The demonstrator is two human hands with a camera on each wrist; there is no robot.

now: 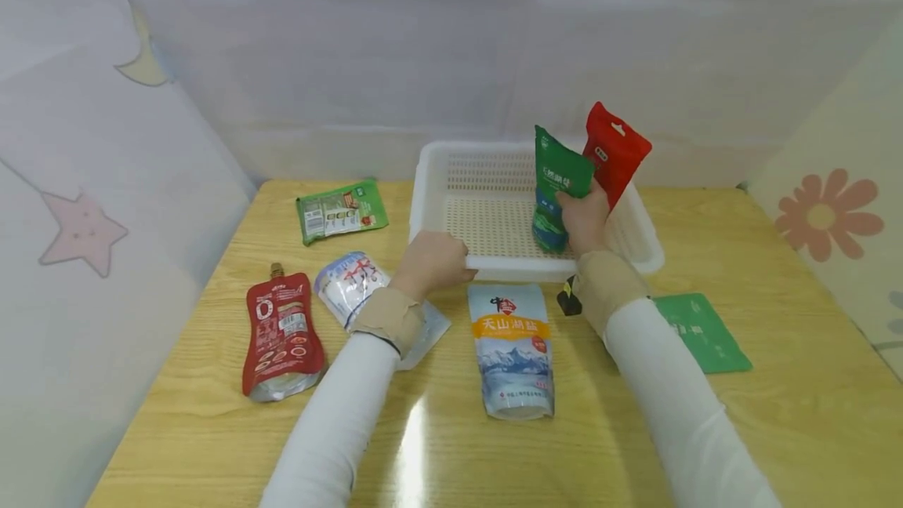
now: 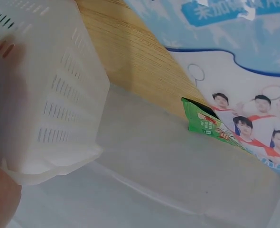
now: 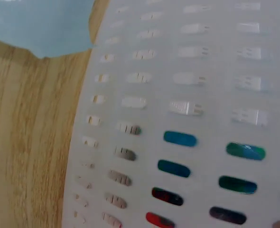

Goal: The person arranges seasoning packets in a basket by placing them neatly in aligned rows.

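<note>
My left hand (image 1: 432, 259) grips the front rim of a white plastic basket (image 1: 487, 266) near its left corner; a fingertip shows beside the basket in the left wrist view. My right hand (image 1: 585, 218) is over the basket's right side, holding a green salt pouch (image 1: 557, 179) upright and tilted. Just behind that hand leans a red packet (image 1: 617, 143); whether the fingers also hold it is hidden. Through the basket's slots, the right wrist view shows green, blue and red colours. A blue-and-white salt pouch (image 1: 513, 355) lies in front of the basket.
To the left lie a red spouted pouch (image 1: 282, 332), a white-and-blue pouch (image 1: 353, 284) partly under my left wrist, and a green snack packet (image 1: 342, 210). A green flat packet (image 1: 705, 332) lies right of my right forearm. A small black object (image 1: 568, 300) sits by the basket.
</note>
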